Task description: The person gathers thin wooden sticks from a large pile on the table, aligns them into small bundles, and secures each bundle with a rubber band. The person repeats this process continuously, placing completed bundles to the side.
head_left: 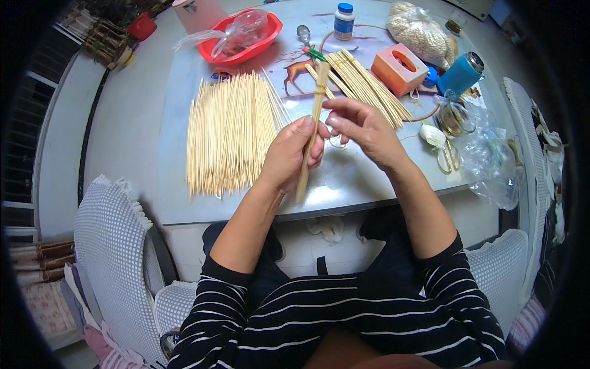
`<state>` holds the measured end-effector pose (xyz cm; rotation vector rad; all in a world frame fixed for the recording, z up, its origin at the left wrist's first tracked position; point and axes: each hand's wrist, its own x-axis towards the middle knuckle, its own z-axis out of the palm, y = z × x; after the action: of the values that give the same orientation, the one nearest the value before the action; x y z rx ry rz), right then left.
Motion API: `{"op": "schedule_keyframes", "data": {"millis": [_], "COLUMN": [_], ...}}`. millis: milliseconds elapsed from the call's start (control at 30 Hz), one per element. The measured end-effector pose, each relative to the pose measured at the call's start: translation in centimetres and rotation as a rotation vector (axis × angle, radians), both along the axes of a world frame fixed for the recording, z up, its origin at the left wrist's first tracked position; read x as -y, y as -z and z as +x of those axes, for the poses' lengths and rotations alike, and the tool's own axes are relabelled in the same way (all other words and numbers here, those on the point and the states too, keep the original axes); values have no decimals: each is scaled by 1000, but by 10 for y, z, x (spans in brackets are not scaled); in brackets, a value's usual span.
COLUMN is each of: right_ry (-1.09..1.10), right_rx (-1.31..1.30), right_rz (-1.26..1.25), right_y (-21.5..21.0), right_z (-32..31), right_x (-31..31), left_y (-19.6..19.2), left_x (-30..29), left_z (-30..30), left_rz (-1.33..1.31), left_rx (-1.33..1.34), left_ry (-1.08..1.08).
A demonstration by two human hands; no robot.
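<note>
My left hand (pixel 296 150) is closed around a slim bundle of wooden sticks (pixel 321 83), which stands tilted in front of me. A band circles the bundle near its upper end. Close beside it on the right is my right hand (pixel 365 129), its fingers bent loosely and thumb and forefinger slightly apart; nothing shows clearly between them. A large spread of loose wooden sticks (pixel 227 135) lies left of my hands. Beyond my right hand are several thicker banded stick bundles (pixel 369 86), lying side by side.
Far left on the table (pixel 184 212) stands a red basin (pixel 270 37) with a plastic bag. A blue-capped bottle (pixel 344 23), an orange tissue box (pixel 399 69), a bag of pale pieces (pixel 421 37) and a blue flask (pixel 460 75) stand behind. Scissors (pixel 448 157) lie right, beside clear plastic (pixel 491 166).
</note>
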<state>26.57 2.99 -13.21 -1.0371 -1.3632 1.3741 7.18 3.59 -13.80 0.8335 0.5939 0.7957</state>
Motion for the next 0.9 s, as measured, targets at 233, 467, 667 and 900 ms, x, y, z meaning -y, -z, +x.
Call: {"op": "schedule_keyframes", "data": {"millis": [233, 467, 667, 900], "right_ry": [-260, -258, -379, -115], "right_rx": [-43, 10, -131, 34], "right_rz": [-330, -245, -418, -380], "right_y": [11, 15, 18, 7], "right_z": [-27, -32, -33, -10], "right_x": [13, 12, 16, 2], "left_y": [14, 18, 19, 29], "left_x": [-15, -16, -17, -28], "left_z": [-9, -11, -9, -21], "left_rz": [61, 46, -29, -2], "left_rx": [126, 143, 231, 101], "left_ry": [-222, -329, -351, -376]}}
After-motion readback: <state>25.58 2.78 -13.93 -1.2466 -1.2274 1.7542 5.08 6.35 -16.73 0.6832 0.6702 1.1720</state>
